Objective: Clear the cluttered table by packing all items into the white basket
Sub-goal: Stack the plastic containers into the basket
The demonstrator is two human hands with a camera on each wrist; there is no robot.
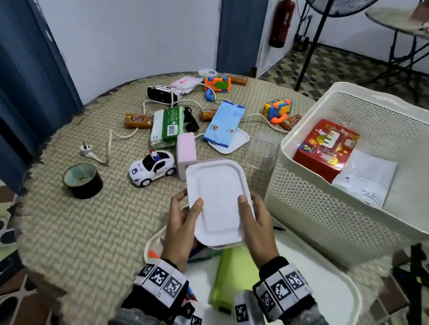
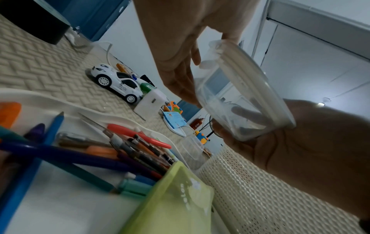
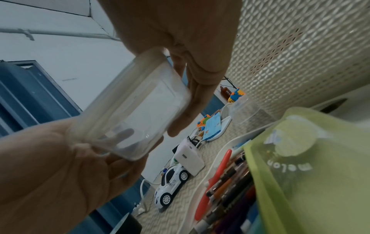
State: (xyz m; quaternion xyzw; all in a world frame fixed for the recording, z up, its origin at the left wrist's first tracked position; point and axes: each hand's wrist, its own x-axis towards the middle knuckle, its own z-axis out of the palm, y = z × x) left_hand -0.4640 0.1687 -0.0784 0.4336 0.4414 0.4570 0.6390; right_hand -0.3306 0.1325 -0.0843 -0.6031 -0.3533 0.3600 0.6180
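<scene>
Progress is small so far: inside the white perforated plastic basket (image 1: 355,214), which stands on the right side of the round woven-mat table (image 1: 78,224), I see only a red printed box (image 1: 323,149) and a white flat packet (image 1: 367,176). The left hand (image 1: 183,222) and the right hand (image 1: 259,226) both grip a clear rectangular plastic container with a white lid (image 1: 215,199), thumbs on the lid and fingers curled under it, and hold it in the air above the table, just beside the basket wall but not yet over the rim. Much remains on the table: a white toy police car (image 1: 153,167), a roll of black tape (image 1: 82,180), a pink block (image 1: 185,149), a green packet (image 1: 167,126), a blue wipes packet (image 1: 224,123), colourful toy vehicles further back, a cable with plug. Near the person lies a white tray (image 1: 329,281) with coloured pens (image 2: 80,152) and a light green pouch (image 1: 234,276). I judge the task is at an early stage
</scene>
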